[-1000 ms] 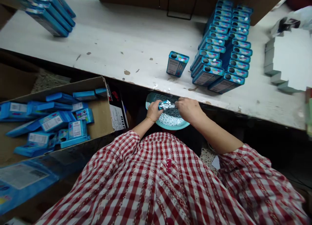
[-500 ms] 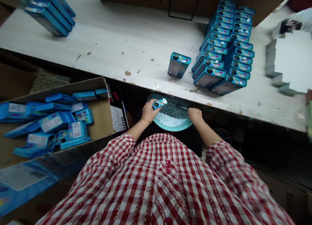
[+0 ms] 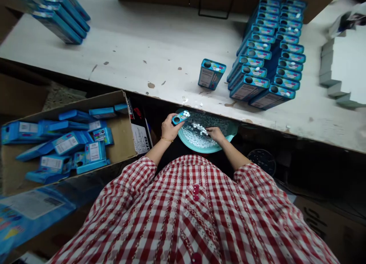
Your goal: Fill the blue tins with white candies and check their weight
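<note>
My left hand [image 3: 169, 127] is closed around a small blue box [image 3: 178, 118], with several white pellets on its top beside a dark round hole. The box is over the left rim of a turquoise basin [image 3: 232, 136] full of white pellets [image 3: 197, 140]. Above the basin my right hand [image 3: 215, 134] is closed on what looks like a small scoop, heaped with white pellets [image 3: 200, 129] and pointing towards the box. The pellets and fingers cover most of the scoop. A gap separates this heap from the box.
A single blue box [image 3: 211, 74] stands on the white table [image 3: 128, 54], left of two rows of boxes [image 3: 249, 88]. More boxes lean at the back left [image 3: 61, 26]. A carton [image 3: 121, 136] holding loose blue boxes is left of me; white stacked cartons [image 3: 345, 66] are far right.
My right hand has moved left and up out of the pellets, bringing up a heaped scoop. My left hand with the box has shifted slightly left.
</note>
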Tool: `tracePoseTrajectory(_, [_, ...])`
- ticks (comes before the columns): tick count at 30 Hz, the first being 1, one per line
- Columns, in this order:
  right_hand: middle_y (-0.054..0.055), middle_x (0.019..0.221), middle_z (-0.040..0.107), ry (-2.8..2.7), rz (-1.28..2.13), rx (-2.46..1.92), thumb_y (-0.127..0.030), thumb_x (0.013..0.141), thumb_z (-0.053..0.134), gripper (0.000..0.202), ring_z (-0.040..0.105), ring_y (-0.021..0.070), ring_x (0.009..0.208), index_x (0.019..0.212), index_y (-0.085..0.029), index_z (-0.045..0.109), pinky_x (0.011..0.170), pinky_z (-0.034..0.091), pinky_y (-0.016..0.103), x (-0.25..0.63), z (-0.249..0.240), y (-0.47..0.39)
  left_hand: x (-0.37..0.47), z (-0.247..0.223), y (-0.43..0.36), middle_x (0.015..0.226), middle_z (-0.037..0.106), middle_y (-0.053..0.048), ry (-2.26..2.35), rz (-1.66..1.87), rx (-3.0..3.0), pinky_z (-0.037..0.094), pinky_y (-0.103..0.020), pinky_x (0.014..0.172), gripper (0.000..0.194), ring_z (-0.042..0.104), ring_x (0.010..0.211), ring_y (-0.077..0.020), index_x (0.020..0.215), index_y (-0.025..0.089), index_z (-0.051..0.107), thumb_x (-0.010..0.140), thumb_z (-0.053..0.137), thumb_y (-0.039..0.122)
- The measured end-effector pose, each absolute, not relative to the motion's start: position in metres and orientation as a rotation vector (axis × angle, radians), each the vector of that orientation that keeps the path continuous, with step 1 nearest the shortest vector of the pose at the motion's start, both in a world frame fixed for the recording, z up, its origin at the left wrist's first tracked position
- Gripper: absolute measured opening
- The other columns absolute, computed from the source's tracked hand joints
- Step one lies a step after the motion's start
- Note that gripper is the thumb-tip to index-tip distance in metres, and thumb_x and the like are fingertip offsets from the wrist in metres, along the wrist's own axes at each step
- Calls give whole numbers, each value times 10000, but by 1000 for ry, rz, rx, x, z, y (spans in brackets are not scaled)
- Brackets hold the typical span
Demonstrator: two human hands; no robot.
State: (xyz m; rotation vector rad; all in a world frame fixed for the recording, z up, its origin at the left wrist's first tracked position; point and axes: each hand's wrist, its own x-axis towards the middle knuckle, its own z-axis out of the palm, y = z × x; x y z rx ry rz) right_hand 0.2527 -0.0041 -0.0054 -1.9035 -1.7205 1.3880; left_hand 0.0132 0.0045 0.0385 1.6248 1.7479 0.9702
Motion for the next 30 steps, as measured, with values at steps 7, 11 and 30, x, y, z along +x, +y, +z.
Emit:
tracePoseTrajectory(7, [42, 856, 678, -1978, 1202, -1738, -163, 778, 507, 327, 599, 137, 737, 1028, -187, 716, 683, 444, 231, 285, 77, -15, 31, 35, 5, 974, 671, -41, 1706, 846, 1760, 463, -306, 819, 327, 614, 886, -201, 998, 199, 591, 690, 681, 261])
tracePoseTrajectory(11, [59, 965, 679, -2446, 859, -1835, -118, 811, 430, 375, 610, 178, 913, 1043, -233, 701, 768, 426, 252, 265, 132, -12, 47, 33, -1, 986, 668, -55, 1664, 700, 1879, 454, -328, 845, 333, 599, 927, -226, 1020, 198, 592, 693, 657, 200])
tracePoseTrajectory(30, [127, 1155, 607, -2543, 695, -2390, -102, 875, 359, 386, 594, 229, 1048, 1137, -210, 621, 841, 458, 321, 278, 117, -13, 44, 33, -6, 974, 671, -52, 1643, 759, 1841, 457, -322, 817, 332, 607, 891, -213, 1007, 205, 580, 701, 701, 249])
